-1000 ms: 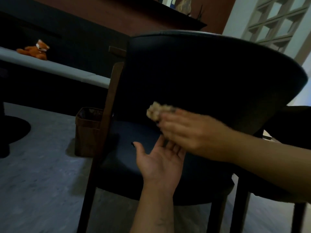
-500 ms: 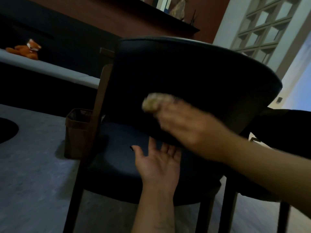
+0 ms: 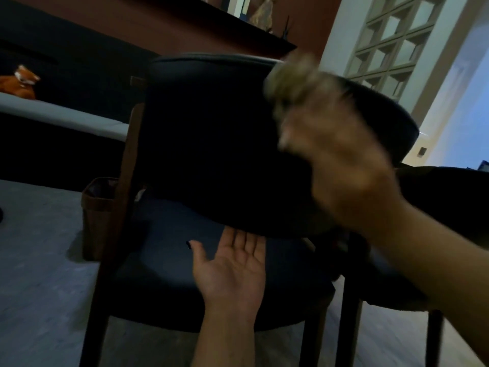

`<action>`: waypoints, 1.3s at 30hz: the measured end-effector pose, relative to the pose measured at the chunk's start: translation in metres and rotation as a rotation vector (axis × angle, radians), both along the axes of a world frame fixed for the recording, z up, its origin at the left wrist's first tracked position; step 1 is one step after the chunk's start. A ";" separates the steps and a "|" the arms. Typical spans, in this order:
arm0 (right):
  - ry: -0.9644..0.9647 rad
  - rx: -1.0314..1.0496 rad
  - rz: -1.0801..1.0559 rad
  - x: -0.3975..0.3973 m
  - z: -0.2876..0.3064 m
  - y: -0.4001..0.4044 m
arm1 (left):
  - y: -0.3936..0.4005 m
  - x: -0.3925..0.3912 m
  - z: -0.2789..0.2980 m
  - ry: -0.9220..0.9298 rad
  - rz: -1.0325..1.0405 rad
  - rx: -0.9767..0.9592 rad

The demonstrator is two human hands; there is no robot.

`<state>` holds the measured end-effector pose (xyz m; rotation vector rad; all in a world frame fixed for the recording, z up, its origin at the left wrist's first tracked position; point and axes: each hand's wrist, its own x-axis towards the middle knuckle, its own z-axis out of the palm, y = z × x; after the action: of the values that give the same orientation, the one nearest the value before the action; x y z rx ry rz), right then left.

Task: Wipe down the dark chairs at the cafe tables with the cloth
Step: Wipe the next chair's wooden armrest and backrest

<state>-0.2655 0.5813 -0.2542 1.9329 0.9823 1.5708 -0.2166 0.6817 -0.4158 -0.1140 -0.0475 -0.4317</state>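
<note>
Fingers of your right hand (image 3: 341,165) are bunching around the cloth (image 3: 291,78), though motion blur is smearing them too much to say how tightly, and the wad is sitting against the chair backrest (image 3: 211,133) right at its top rim, toward the rim's right-hand end. That rim is the relation to mind: it is running long and gently curved from the cloth away to the left, so most of its length is lying leftward of your fingertips, and the broad dark face of the backrest is dropping below them. Your left hand (image 3: 232,271) is resting flat and relaxed, palm up, holding nothing, just under the backrest's lower edge and over the seat (image 3: 164,274) (well apart from the cloth, so the right hand is plainly the nearer one for the wiping). Judging from this, a sweep leftward along the rim looks like the natural stroke. Beyond the backrest's left edge a brown basket (image 3: 98,215) is standing on the floor.
</note>
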 end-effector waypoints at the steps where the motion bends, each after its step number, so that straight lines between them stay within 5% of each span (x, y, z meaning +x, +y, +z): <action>1: -0.057 0.116 0.032 0.001 0.006 0.000 | -0.002 0.000 0.000 0.007 0.001 -0.001; 3: -0.037 0.177 0.058 0.003 -0.008 0.001 | -0.006 -0.002 0.002 0.011 0.000 0.005; 8: 0.322 -0.449 -0.165 0.004 -0.071 -0.016 | -0.015 -0.009 0.007 -0.037 0.001 0.088; 14: 0.004 0.086 0.126 0.009 -0.016 -0.012 | -0.022 -0.005 0.008 -0.166 0.124 0.195; 22: 0.099 -0.045 0.060 0.009 -0.044 -0.021 | -0.016 -0.005 0.008 -0.244 0.162 0.326; 31: -0.024 0.287 0.111 0.000 -0.021 -0.012 | 0.022 -0.028 0.030 -0.153 0.062 0.696; 36: 0.003 0.329 0.056 -0.002 -0.033 -0.025 | 0.023 -0.048 0.071 -0.077 0.160 1.081; 39: 0.033 0.451 0.012 -0.010 -0.047 -0.055 | 0.018 -0.070 0.094 -0.169 0.543 1.481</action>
<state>-0.2751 0.5263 -0.3012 2.2530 0.6911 1.8979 -0.2869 0.6994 -0.3215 1.3676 0.0831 0.1471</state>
